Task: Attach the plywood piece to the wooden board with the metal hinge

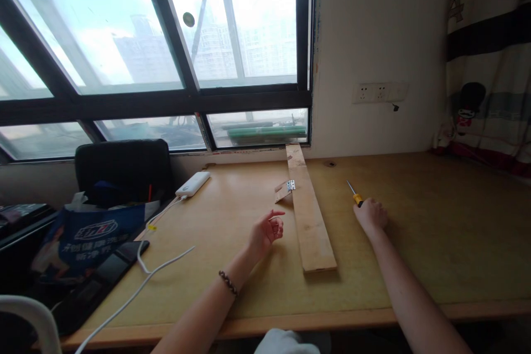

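Note:
A long wooden board (pixel 311 215) lies on the table, its far end near the window sill. On its left edge a metal hinge (pixel 291 185) joins it to a small wooden piece (pixel 282 192), which tilts down toward the tabletop. My left hand (pixel 267 230) hovers left of the board, index finger stretched out and the others loosely curled; I see nothing in it. To the right of the board, my right hand (pixel 372 215) is closed around the handle of a yellow and black screwdriver (pixel 357 197), whose shaft points away from me. The palm side of this hand is hidden.
A white power bank (pixel 193 183) with white cables (pixel 166 264) sits at the table's left. Beyond the left edge are a black chair (pixel 124 163) and a blue bag (pixel 95 238). A wall socket (pixel 379 93) and a curtain (pixel 489 66) are at the right.

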Demonstrator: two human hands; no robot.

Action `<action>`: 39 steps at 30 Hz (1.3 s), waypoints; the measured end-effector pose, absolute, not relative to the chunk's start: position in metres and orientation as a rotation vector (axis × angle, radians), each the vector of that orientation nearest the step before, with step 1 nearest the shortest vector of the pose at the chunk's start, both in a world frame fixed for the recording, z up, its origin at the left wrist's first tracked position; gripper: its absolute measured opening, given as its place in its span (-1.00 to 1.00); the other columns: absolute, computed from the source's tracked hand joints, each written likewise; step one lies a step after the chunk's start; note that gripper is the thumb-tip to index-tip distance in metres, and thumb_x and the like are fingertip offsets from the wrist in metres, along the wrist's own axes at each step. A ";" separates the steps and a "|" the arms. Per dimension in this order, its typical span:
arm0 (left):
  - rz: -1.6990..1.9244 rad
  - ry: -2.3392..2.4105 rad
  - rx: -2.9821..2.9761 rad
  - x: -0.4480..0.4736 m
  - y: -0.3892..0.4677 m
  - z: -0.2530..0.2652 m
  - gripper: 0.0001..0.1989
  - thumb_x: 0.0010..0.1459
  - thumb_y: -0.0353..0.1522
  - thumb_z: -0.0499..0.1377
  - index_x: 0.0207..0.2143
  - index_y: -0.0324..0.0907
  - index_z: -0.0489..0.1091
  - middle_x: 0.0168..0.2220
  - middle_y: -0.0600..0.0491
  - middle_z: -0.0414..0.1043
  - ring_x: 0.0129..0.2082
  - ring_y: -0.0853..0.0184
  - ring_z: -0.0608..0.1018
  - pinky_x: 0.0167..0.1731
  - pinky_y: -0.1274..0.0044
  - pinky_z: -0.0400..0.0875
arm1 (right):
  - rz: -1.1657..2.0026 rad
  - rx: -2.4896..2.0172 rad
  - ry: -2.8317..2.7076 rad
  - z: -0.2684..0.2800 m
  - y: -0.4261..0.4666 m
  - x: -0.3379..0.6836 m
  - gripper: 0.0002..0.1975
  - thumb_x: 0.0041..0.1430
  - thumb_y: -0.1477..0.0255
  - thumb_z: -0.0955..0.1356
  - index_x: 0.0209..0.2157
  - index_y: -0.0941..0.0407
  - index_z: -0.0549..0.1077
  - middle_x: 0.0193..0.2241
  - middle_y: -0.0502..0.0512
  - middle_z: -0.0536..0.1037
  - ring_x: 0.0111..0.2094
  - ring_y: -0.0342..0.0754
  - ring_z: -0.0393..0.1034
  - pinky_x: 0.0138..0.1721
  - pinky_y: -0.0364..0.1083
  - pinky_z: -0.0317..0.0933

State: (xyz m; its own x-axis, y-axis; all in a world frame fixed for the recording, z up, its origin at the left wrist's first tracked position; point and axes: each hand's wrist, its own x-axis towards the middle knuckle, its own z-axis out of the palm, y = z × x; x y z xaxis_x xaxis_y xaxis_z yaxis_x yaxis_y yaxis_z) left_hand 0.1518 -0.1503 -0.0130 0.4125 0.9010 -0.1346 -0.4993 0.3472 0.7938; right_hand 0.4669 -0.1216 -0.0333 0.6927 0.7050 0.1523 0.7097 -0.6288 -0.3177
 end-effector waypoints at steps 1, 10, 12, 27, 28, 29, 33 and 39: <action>0.990 0.635 0.747 0.152 -0.150 -0.013 -0.70 0.04 -0.23 0.07 -0.30 -0.30 0.36 -0.61 0.07 0.29 -0.63 0.47 0.32 -0.58 0.61 0.15 | -0.018 -2.553 -1.113 -0.033 -0.122 0.467 -0.52 0.00 0.20 0.26 -0.15 0.30 0.31 -0.22 0.38 0.37 -0.16 0.24 0.31 -0.31 0.04 0.24; 0.997 0.652 0.727 0.152 -0.149 -0.012 -0.71 0.05 -0.24 0.07 -0.32 -0.30 0.38 -0.62 0.07 0.30 -0.65 0.47 0.32 -0.58 0.60 0.16 | -0.191 -2.474 -1.116 -0.029 -0.125 0.463 -0.54 0.02 0.19 0.25 -0.21 0.31 0.35 -0.26 0.41 0.37 -0.15 0.27 0.25 -0.29 0.09 0.16; 1.002 0.662 0.729 0.152 -0.150 -0.013 -0.71 0.04 -0.25 0.07 -0.32 -0.31 0.39 -0.62 0.06 0.30 -0.65 0.48 0.32 -0.58 0.60 0.17 | -0.309 -2.348 -1.172 -0.027 -0.127 0.459 -0.58 0.04 0.23 0.24 -0.22 0.32 0.36 -0.22 0.44 0.36 -0.10 0.27 0.19 -0.20 0.13 0.10; 1.449 0.974 0.276 0.213 -0.078 -0.031 -0.97 0.04 -0.50 0.07 -0.44 -0.25 0.25 -0.56 0.06 0.33 -0.64 0.51 0.40 -0.55 0.63 0.31 | 0.070 -1.292 -1.984 -0.003 -0.073 0.334 -0.67 0.12 0.58 0.14 -0.10 0.14 0.33 -0.18 0.15 0.46 -0.17 -0.08 0.35 -0.15 -0.11 0.21; 1.468 0.942 0.248 0.216 -0.073 -0.033 -0.95 0.05 -0.51 0.05 -0.45 -0.25 0.24 -0.55 0.05 0.34 -0.63 0.51 0.40 -0.54 0.64 0.32 | 0.058 -1.320 -1.980 -0.005 -0.072 0.333 -0.66 0.12 0.58 0.14 -0.08 0.15 0.31 -0.18 0.16 0.46 -0.17 -0.08 0.35 -0.16 -0.12 0.22; 1.486 0.907 0.232 0.217 -0.069 -0.035 -0.93 0.06 -0.52 0.03 -0.46 -0.24 0.25 -0.54 0.05 0.34 -0.62 0.51 0.40 -0.52 0.65 0.32 | 0.047 -1.339 -1.979 -0.007 -0.071 0.332 -0.66 0.12 0.58 0.14 -0.05 0.15 0.28 -0.19 0.17 0.46 -0.18 -0.08 0.36 -0.17 -0.12 0.22; 1.507 0.813 0.226 0.213 -0.061 -0.044 -0.91 0.07 -0.52 0.03 -0.46 -0.23 0.27 -0.47 0.03 0.38 -0.52 0.49 0.44 -0.40 0.64 0.36 | -0.007 -1.359 -2.017 -0.013 -0.072 0.334 -0.62 0.11 0.59 0.13 -0.01 0.18 0.22 -0.17 0.20 0.45 -0.17 -0.05 0.35 -0.18 -0.11 0.23; 1.546 0.754 0.261 0.208 -0.063 -0.050 -0.93 0.06 -0.53 0.05 -0.41 -0.21 0.25 -0.47 0.08 0.38 -0.54 0.49 0.45 -0.41 0.60 0.36 | 0.024 -1.343 -2.027 -0.016 -0.068 0.333 -0.56 0.05 0.65 0.14 0.01 0.18 0.18 -0.17 0.18 0.43 -0.10 -0.05 0.30 -0.10 -0.10 0.20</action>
State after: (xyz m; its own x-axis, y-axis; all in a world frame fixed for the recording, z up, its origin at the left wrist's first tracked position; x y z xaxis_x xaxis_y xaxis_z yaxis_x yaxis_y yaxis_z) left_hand 0.2077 -0.0632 -0.0503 -0.1415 0.9520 -0.2715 -0.8002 0.0515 0.5975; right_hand 0.3330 -0.0685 -0.0163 -0.2220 0.8158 0.5340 0.8032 0.4635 -0.3742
